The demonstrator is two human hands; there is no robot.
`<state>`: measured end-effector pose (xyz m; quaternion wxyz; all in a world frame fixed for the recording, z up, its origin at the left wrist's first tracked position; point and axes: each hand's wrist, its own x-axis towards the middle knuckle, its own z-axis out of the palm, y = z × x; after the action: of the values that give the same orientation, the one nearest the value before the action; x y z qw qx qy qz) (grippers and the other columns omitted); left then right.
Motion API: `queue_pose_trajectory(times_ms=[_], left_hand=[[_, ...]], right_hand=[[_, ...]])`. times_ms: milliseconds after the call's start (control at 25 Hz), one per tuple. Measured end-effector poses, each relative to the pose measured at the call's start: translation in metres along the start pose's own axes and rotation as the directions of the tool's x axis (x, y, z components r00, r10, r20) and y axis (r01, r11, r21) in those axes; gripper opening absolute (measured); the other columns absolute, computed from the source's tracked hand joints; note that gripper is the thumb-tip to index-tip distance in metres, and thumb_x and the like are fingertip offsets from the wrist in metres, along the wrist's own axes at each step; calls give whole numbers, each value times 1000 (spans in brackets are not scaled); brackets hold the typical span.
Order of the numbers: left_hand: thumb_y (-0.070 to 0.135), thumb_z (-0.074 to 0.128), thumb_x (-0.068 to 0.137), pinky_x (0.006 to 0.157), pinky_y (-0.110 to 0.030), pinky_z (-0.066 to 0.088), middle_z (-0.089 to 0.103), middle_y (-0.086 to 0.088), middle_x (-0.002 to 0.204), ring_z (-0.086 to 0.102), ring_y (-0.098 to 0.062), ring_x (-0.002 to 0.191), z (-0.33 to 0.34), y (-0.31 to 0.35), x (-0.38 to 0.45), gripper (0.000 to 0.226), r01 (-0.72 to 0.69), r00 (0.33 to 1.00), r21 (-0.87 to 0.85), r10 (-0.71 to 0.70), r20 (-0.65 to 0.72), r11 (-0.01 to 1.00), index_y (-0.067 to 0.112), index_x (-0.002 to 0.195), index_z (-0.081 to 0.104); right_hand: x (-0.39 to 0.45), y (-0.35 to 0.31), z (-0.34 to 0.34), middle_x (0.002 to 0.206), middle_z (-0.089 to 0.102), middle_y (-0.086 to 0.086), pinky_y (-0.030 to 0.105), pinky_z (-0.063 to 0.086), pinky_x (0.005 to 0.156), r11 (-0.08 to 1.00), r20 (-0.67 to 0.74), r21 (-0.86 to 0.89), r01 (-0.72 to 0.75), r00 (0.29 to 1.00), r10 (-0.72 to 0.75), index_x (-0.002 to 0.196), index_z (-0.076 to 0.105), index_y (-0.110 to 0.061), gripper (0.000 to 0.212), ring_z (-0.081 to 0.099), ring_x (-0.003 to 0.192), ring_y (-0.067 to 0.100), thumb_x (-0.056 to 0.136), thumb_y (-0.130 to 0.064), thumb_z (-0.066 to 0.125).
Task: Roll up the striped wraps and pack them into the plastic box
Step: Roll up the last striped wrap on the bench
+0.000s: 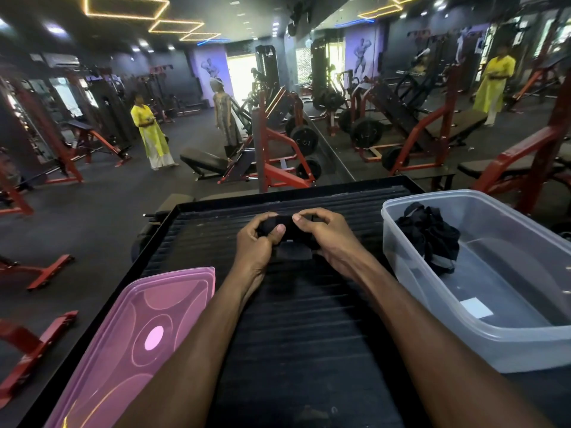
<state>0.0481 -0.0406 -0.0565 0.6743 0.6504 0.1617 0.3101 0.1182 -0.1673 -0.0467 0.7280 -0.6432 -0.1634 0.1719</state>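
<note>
At lower left of the frame lies a translucent pink plastic lid (136,332) patterned with curved lines and a bright pink oval. At right sits a clear, greyish plastic box (482,338) holding a crumpled black cloth bundle (429,234) with a grey edge. The ridged platform (296,319) at centre is black. The rolled wrap (285,228) in the hands looks black; no stripes are discernible.
</note>
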Motion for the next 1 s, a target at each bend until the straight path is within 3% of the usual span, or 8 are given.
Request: queue_pose_trajectory(times_ms=[120,200,320,480,560,720,920,1000], left_hand=[[-10,69,81,88,-37,56,70,-6,102,65,-21,97,-2,-7,3,39,-37,998,55,34,54,998,27,92,70],[-13,67,81,81,-37,59,68,-9,103,67,-23,95,-1,-6,1,39,14,996,4,-14,89,1000,23,96,68],[-7,66,85,61,-22,57,68,-9,94,69,-15,78,5,1,-5,23,159,982,-163,-140,123,974,9,102,63],[-1,68,87,65,-20,56,68,-5,90,67,-11,76,6,-1,-4,15,79,996,-156,-71,56,985,9,99,65],[-6,68,85,72,-21,57,67,-3,93,64,-13,83,3,-2,-2,23,20,999,-108,-17,35,994,9,102,64],[-8,71,82,87,-39,56,67,-5,101,63,-20,95,0,-5,0,32,0,999,-38,2,44,999,15,103,65],[6,70,87,77,-37,60,71,-13,100,69,-23,89,5,-5,1,26,210,977,-321,-188,99,924,0,112,64],[15,71,88,73,-35,60,75,-11,95,71,-21,88,4,-6,3,23,254,967,-298,-232,108,920,2,107,69]], right_hand=[[1,1,-1,97,71,6,26,54,64,997,-23,-68,36,999,-37,99,74,-14,10,67,87,19,90,-11,72],[2,2,-3,96,71,6,29,55,74,992,-30,-59,111,993,-113,94,75,-15,20,67,89,19,86,3,70],[-1,-1,-5,95,72,3,31,56,86,982,-23,-60,182,983,-183,91,74,-17,33,67,93,16,81,13,68],[-3,-5,-2,99,73,6,38,59,91,987,8,3,160,987,-160,94,74,-15,40,69,99,23,78,21,64],[-1,-5,0,103,74,6,41,59,91,994,6,41,105,994,-105,94,76,-20,41,69,105,28,77,17,67],[1,-2,1,108,75,11,41,57,81,1000,-26,25,4,1000,-4,101,74,-17,16,71,100,27,85,-14,76],[1,0,-2,97,74,13,47,60,90,994,-90,-4,107,990,-107,94,74,-14,19,71,95,30,83,1,75],[1,0,-2,100,73,14,48,59,91,993,-72,-7,115,991,-116,91,75,-17,25,71,100,31,80,5,75]])
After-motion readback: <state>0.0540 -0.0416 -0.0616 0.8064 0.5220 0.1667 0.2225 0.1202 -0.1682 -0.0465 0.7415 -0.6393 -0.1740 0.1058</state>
